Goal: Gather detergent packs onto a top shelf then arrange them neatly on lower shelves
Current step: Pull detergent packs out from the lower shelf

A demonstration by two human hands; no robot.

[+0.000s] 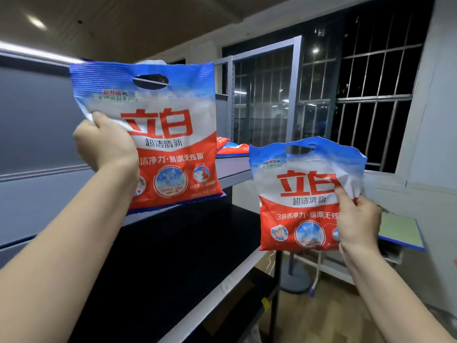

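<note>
My left hand [106,144] pinches one detergent pack [158,134] by its edge, its base at the top shelf [232,167]; my right hand [356,221] grips a second pack [299,199] in mid-air. Other packs [230,147] already lie up there (flat) — gathering underway, lower shelves [173,263] unfilled.

One head-worn camera looks forward, slightly upward along both outstretched forearms, close to the shelf [232,174].
</note>
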